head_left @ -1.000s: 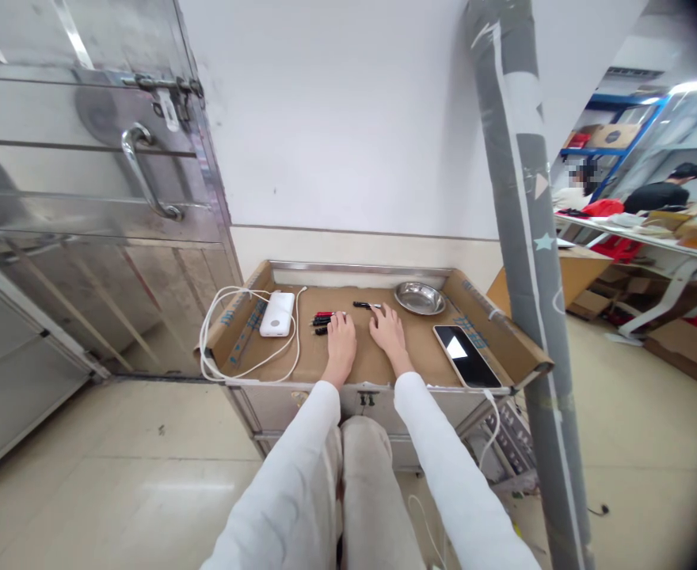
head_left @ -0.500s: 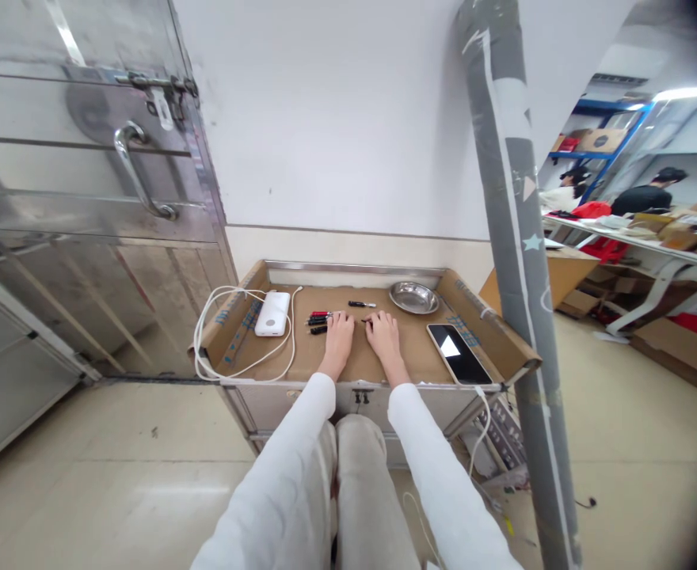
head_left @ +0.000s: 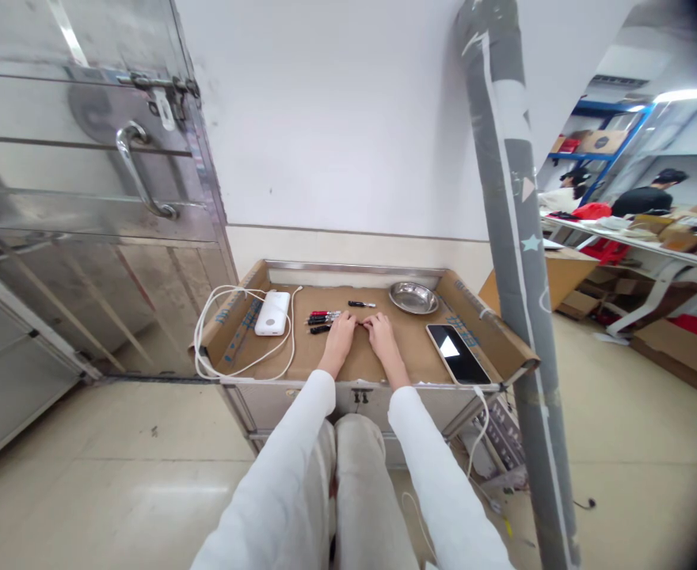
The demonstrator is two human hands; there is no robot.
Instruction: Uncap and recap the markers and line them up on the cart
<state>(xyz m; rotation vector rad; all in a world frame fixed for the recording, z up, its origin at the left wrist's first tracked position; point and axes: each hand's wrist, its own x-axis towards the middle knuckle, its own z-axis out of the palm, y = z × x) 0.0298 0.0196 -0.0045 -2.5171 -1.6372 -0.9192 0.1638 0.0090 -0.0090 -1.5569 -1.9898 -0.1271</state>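
Note:
My left hand (head_left: 340,336) and my right hand (head_left: 381,334) rest low over the cardboard-lined tabletop (head_left: 318,360), fingers curled and fingertips almost meeting. Between them is a small, dark, thin piece, too small to name; both hands appear to pinch it. Just left of my left hand lie several slim red and black pen-like tools (head_left: 320,318) with silvery ends, partly covered by that hand. One more black pen-like tool (head_left: 360,304) with a silvery end lies by itself beyond my fingertips. Behind my right hand stands a shallow round metal dish (head_left: 413,298).
A white power bank (head_left: 272,313) with a looped white cable (head_left: 206,360) lies at left. At right is a phone (head_left: 458,354). Cardboard walls edge the top; a tall grey wrapped roll (head_left: 518,198) leans beside it. Two people sit in the background at right.
My right hand has shifted slightly left and its fingers have drawn together. My left fingers have moved slightly right, bringing the fingertips closer around the small piece.

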